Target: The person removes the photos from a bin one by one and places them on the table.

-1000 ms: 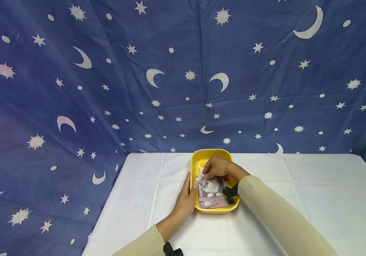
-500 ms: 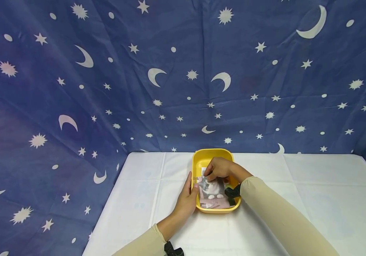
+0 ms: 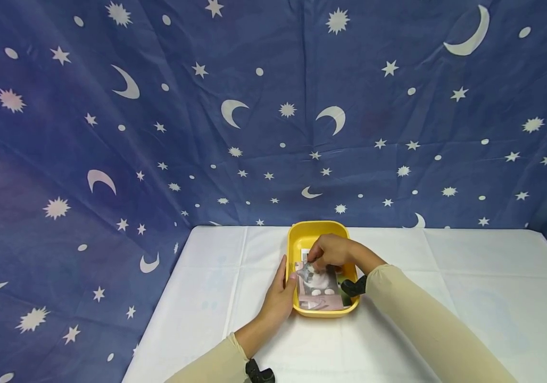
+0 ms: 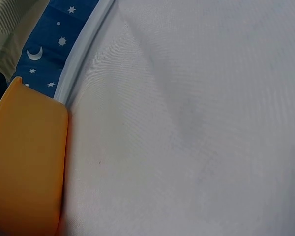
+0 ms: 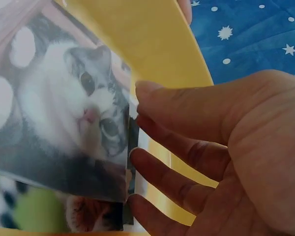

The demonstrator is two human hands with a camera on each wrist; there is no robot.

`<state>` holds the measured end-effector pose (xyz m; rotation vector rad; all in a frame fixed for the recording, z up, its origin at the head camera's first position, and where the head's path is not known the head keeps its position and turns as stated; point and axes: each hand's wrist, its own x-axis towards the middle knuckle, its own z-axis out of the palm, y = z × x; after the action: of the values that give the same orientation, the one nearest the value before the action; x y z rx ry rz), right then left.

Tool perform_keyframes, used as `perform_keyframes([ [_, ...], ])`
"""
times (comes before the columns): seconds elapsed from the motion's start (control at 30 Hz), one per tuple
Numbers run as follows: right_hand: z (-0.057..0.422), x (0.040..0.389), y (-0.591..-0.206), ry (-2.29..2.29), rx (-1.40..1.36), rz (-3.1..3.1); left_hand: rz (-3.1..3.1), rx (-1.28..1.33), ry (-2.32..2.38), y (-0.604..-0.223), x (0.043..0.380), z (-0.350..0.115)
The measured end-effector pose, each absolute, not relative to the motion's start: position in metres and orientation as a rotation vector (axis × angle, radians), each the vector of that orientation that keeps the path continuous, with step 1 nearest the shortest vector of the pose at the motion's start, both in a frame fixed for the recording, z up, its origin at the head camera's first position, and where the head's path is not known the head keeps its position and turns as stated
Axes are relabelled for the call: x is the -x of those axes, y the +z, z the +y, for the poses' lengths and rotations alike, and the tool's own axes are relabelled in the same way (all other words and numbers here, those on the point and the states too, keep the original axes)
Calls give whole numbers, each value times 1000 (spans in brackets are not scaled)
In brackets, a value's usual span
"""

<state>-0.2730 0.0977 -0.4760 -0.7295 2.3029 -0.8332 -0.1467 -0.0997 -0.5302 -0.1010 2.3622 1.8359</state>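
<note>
A yellow plastic tub (image 3: 308, 230) stands on the white-covered table, with several photo prints inside. The top one is a cat photo (image 5: 64, 113) with a grey-and-white cat; another animal photo (image 5: 44, 209) peeks out beneath it. My left hand (image 3: 277, 299) holds the tub's left wall, thumb over the rim and fingers along the outside. Inside the tub, my right hand (image 3: 333, 251) is over the far end of the photos. In the right wrist view its fingertips (image 5: 140, 156) are right at the cat photo's edge, the thumb lying a little apart from the print.
A white cloth (image 3: 446, 319) covers the table. Behind and to the left hangs a dark blue curtain (image 3: 273, 127) with moons and stars. The tub's orange-looking outer wall (image 4: 27, 162) fills the left side of the left wrist view. Black wrist straps (image 3: 354, 286) sit at the sleeves.
My right hand has shifted slightly right over the photos. The left hand keeps its hold on the tub, which stays in place.
</note>
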Motion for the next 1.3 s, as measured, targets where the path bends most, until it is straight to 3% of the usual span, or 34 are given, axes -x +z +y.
perform_keyframes([
  [1.3,101,275,-481,-808,745,2368,2379,81,1828,-531,146,-101],
])
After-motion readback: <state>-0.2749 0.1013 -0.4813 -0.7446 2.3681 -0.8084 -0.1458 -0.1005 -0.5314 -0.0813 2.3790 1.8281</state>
